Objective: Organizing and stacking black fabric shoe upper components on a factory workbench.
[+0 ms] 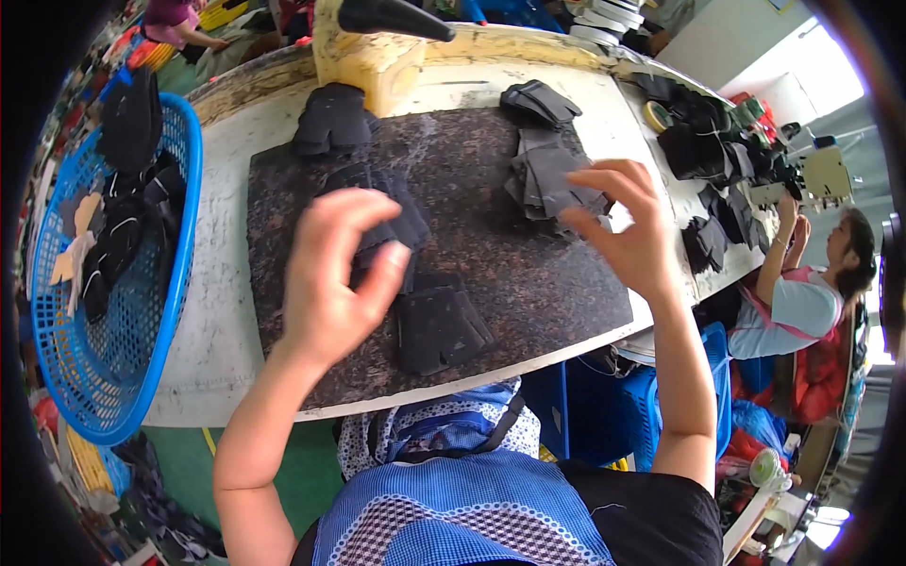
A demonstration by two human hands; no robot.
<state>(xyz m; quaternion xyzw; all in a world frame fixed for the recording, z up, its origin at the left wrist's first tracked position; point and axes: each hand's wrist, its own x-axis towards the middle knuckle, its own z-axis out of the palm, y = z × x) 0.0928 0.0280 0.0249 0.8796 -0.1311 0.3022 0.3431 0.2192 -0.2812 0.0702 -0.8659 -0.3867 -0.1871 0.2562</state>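
Observation:
Over a dark mottled board (538,297), both of my hands are raised. My left hand (335,278) is open, with thumb and curved fingers apart and nothing between them. It partly hides a stack of black fabric pieces (409,226). My right hand (630,226) is also open and holds nothing; its fingertips are by a fanned pile of dark grey pieces (545,174). Nearest to me lies another stack of notched black pieces (439,325). Farther off are a black stack (330,121) at left and a dark pile (543,101) at right.
A blue plastic basket (113,401) with dark pieces stands at the left. At the back is a yellowish block (368,71) beneath a black tapered part (392,17). A co-worker (802,292) sits at a sewing machine (823,177) on the right. Blue crates (604,415) are below the table.

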